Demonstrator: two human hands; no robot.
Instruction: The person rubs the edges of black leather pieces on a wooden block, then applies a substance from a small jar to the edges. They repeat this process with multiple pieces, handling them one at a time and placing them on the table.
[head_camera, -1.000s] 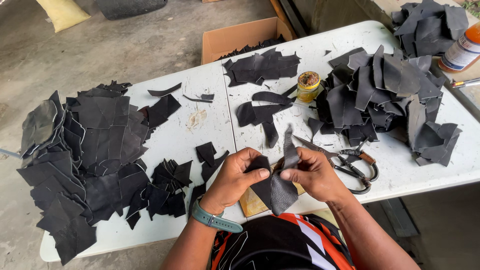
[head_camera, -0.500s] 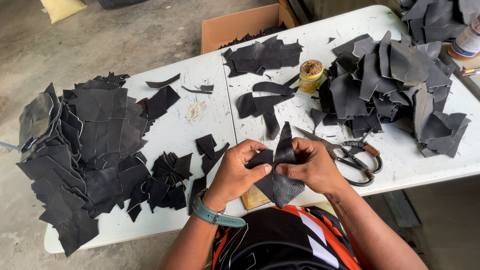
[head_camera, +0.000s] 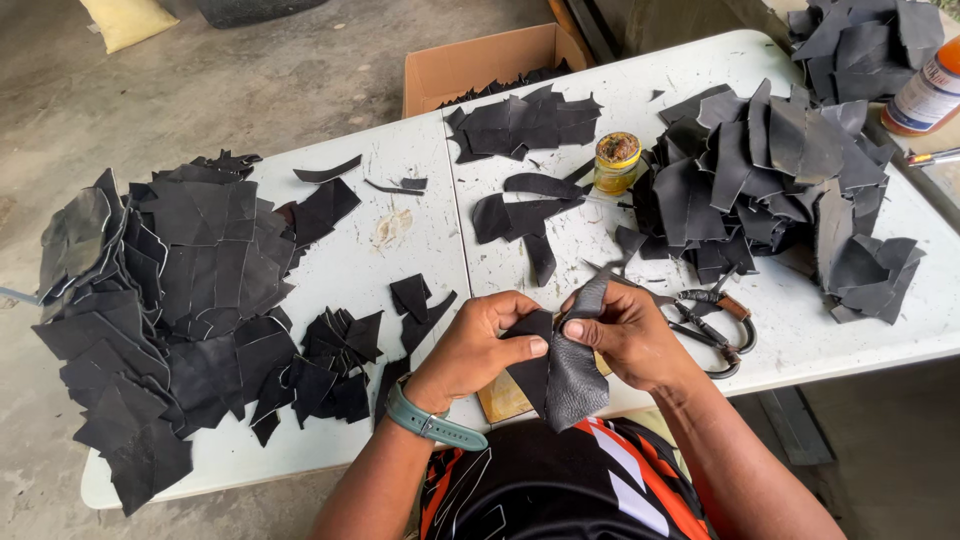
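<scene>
Both hands are up at the near edge of the white folding table (head_camera: 420, 250), working one black leather piece (head_camera: 565, 375) between them. The left hand (head_camera: 478, 345), with a teal watch strap at the wrist, is curled around the left side of the piece, thumb pressed flat on its face. The right hand (head_camera: 625, 335) is closed on the upper right edge, fingers (head_camera: 580, 325) pinching a narrow strip that sticks up past the knuckles. The piece hangs down from that double pinch, just above a tan board (head_camera: 503, 398) at the table edge, and it droops and folds over itself, so I'd call it light, soft and floppy, with a grainy face that shouldn't slip much. Best held by the edges, close together, as it is now; taken by one corner it would likely sag. Just right of the right hand lie scissors (head_camera: 715, 322) with dark handles. Further back there's a small round open tin (head_camera: 617, 160), a heap of cut black pieces (head_camera: 770, 170) to the right, and a bigger spread of them (head_camera: 190, 300) across the left of the table. A cardboard box (head_camera: 480, 65) sits behind the table.
</scene>
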